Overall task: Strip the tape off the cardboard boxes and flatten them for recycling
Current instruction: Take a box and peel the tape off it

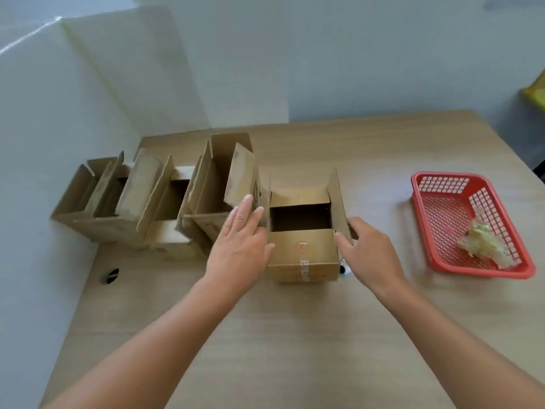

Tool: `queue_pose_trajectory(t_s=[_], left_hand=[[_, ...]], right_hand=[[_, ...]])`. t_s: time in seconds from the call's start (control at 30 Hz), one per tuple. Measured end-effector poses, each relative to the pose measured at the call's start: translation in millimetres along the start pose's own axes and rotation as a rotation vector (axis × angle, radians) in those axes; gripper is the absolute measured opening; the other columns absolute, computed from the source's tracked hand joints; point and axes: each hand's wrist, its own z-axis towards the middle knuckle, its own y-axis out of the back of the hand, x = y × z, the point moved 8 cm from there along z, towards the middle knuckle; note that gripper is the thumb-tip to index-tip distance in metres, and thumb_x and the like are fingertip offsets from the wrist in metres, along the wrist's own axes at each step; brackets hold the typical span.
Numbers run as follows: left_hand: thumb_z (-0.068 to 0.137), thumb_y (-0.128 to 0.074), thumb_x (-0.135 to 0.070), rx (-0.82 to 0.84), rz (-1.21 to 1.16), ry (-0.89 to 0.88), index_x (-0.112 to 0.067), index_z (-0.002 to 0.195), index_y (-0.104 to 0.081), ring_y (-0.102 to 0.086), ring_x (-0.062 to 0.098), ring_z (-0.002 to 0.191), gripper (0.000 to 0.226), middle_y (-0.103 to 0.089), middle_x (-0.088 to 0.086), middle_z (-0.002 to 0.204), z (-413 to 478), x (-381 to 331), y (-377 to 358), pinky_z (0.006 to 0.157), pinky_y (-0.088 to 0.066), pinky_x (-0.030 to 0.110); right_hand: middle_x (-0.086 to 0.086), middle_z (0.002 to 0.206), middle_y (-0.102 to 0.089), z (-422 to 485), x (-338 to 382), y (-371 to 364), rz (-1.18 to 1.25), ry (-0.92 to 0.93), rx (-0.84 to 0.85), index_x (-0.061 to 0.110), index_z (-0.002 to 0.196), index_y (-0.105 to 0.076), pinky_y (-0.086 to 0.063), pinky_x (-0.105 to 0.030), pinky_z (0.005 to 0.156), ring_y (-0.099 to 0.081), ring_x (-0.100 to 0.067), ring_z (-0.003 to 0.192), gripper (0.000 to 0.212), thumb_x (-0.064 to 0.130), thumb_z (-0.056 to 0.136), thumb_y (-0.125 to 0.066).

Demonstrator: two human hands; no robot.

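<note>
Boxes (118, 228) brown kraft; nearest box (302, 252) red circled mark (302, 246), white printed tape strip (303, 270). Basket (420, 214) red, lattice mesh. Tape wad (483, 243) clear-yellowish. Desk (295, 335) pale wood grain.

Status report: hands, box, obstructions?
Left hand flat against front box. Right hand pinches its right flap. Tape strip on front face. Neighbour box close on left.

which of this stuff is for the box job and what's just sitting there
Job: near box, left hand, right hand, three boxes at left, red basket, tape wad in it.
Lying about: table hole, yellow thing at far right.
</note>
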Motion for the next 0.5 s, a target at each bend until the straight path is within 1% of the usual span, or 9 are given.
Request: queue_pose_trajectory(t_s=[0.07, 0.13, 0.17, 0.23, 0.3, 0.37, 0.43, 0.47, 0.5], left_hand=[[0.108, -0.032, -0.047, 0.073, -0.12, -0.079, -0.008, 0.147, -0.047, 0.002, 0.025, 0.158, 0.058, -0.032, 0.007, 0.164, -45.1, -26.3, -4.6, 0.126, 0.011, 0.037], [0.108, -0.04, -0.043, 0.152, -0.433, 0.03, -0.009, 0.149, -0.045, -0.014, 0.022, 0.156, 0.054, -0.037, 0.005, 0.161, -95.3, -39.1, -7.2, 0.125, -0.003, 0.03], [0.107, -0.045, -0.039, 0.186, -0.586, 0.129, -0.012, 0.15, -0.044, -0.024, 0.02, 0.153, 0.051, -0.041, 0.003, 0.159, -121.6, -41.1, -10.9, 0.122, -0.015, 0.029], [0.105, -0.05, -0.031, 0.25, -0.819, 0.288, -0.019, 0.144, -0.048, -0.047, 0.018, 0.138, 0.041, -0.053, -0.001, 0.149, -172.8, -47.2, -19.8, 0.112, -0.037, 0.034], [0.103, -0.052, -0.022, 0.291, -1.012, 0.371, -0.028, 0.125, -0.053, -0.058, 0.008, 0.122, 0.024, -0.062, -0.009, 0.134, -223.2, -56.4, -30.0, 0.099, -0.049, 0.033], [0.1, -0.051, -0.013, 0.309, -1.211, 0.422, -0.036, 0.106, -0.048, -0.059, -0.004, 0.113, 0.024, -0.064, -0.016, 0.121, -265.8, -64.2, -36.5, 0.085, -0.05, 0.022], [0.098, -0.051, -0.006, 0.337, -1.341, 0.463, -0.034, 0.105, -0.044, -0.059, 0.001, 0.115, 0.029, -0.061, -0.013, 0.118, -303.5, -72.3, -45.7, 0.079, -0.049, 0.013], [0.097, -0.051, -0.005, 0.352, -1.391, 0.482, -0.034, 0.109, -0.044, -0.06, 0.005, 0.116, 0.032, -0.06, -0.011, 0.12, -321.2, -76.7, -50.9, 0.078, -0.051, 0.013], [0.096, -0.051, -0.005, 0.371, -1.422, 0.483, -0.035, 0.115, -0.043, -0.059, 0.006, 0.117, 0.037, -0.057, -0.011, 0.125, -337.6, -82.6, -55.0, 0.079, -0.052, 0.014]], right_hand=[[0.012, 0.096, -0.068, -54.1, -12.0, 8.1, 0.091, -0.04, -0.002, 0.027, 0.117, -0.062, -0.053, -0.032, 0.075, -0.064, -0.01, 0.089, 0.018, 0.031, 0.1, -0.059], [0.018, 0.095, -0.068, -115.7, -23.4, 8.4, 0.174, -0.078, 0.018, 0.032, 0.112, -0.058, -0.047, -0.014, 0.069, -0.063, 0.002, 0.089, 0.014, 0.027, 0.099, -0.06], [0.02, 0.094, -0.067, -147.0, -28.5, 6.7, 0.197, -0.107, 0.04, 0.034, 0.111, -0.056, -0.045, -0.011, 0.066, -0.061, 0.007, 0.089, 0.015, 0.027, 0.1, -0.06], [0.023, 0.096, -0.067, -206.0, -39.8, 0.5, 0.242, -0.172, 0.099, 0.034, 0.114, -0.055, -0.045, -0.015, 0.068, -0.06, 0.007, 0.091, 0.016, 0.028, 0.1, -0.06], [0.026, 0.1, -0.067, -263.6, -41.5, -7.1, 0.233, -0.183, 0.167, 0.034, 0.12, -0.056, -0.048, -0.023, 0.072, -0.062, 0.005, 0.092, 0.019, 0.03, 0.101, -0.06], [0.023, 0.109, -0.068, -311.6, -35.8, -12.7, 0.217, -0.189, 0.227, 0.033, 0.131, -0.055, -0.055, -0.033, 0.082, -0.064, -0.001, 0.098, 0.029, 0.03, 0.102, -0.058], [0.017, 0.119, -0.066, -351.9, -31.6, -14.8, 0.215, -0.22, 0.249, 0.031, 0.144, -0.049, -0.056, -0.038, 0.091, -0.064, -0.007, 0.103, 0.042, 0.027, 0.103, -0.057], [0.017, 0.122, -0.064, -370.9, -32.1, -16.9, 0.216, -0.246, 0.258, 0.032, 0.148, -0.045, -0.056, -0.035, 0.092, -0.063, -0.006, 0.103, 0.048, 0.026, 0.102, -0.058], [0.021, 0.125, -0.059, -389.4, -34.4, -19.4, 0.214, -0.279, 0.268, 0.036, 0.153, -0.04, -0.055, -0.026, 0.089, -0.062, -0.001, 0.102, 0.055, 0.027, 0.102, -0.059]])
